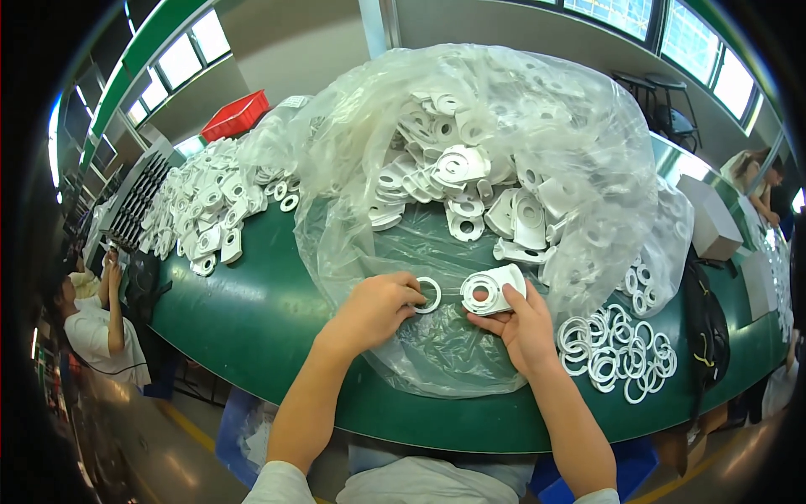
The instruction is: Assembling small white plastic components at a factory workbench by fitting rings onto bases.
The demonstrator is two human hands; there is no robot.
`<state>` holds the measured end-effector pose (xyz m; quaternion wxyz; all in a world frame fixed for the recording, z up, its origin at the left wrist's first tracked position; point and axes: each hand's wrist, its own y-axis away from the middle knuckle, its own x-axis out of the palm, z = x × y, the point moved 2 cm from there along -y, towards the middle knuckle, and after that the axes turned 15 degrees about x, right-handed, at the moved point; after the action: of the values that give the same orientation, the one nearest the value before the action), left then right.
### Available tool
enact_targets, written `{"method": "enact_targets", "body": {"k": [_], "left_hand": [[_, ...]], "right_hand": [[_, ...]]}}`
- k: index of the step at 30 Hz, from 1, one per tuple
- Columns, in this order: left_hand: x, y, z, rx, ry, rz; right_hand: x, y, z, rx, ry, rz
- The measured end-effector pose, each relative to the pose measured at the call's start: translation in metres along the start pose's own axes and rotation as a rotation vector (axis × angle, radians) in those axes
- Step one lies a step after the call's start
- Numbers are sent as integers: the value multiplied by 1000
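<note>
Between the fingertips of my left hand (383, 310) is a thin white ring (429, 296), held upright by its left edge. My right hand (522, 329) grips a white plastic housing (492, 290) with a round hole and raised circular rim, thumb along its right side. Ring and housing are apart, a short gap between them. Both hands are above the front part of a large clear plastic bag (453, 370). Inside the bag's open mouth, just beyond my hands, lies a heap of similar white housings (460, 165).
Loose white rings (617, 357) lie right of my right hand. On the left of the green table (243, 315) is another pile of white parts (201, 197), with a red crate (235, 116) behind. A cardboard box (709, 217) stands far right. Other people (105, 323) work at both sides.
</note>
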<state>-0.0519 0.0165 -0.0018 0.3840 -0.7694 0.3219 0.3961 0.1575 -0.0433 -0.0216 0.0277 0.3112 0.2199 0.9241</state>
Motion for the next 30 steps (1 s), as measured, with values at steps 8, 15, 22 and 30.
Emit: {"method": "enact_targets", "body": {"k": [8,15,22,30], "left_hand": [[-3,-6,-2,81,-34,-197],[12,-20,-35,162,42,-456],[28,-26,-43,305,-44,-466],[29,-28,-48,318,-52,-397]], "right_hand": [[-2,0,-2,-2,-41,42],[-1,0,-8,-14,-27,86],[2,0,-14,-15,57,81],[0,-1,-15,-34,31,107]]}}
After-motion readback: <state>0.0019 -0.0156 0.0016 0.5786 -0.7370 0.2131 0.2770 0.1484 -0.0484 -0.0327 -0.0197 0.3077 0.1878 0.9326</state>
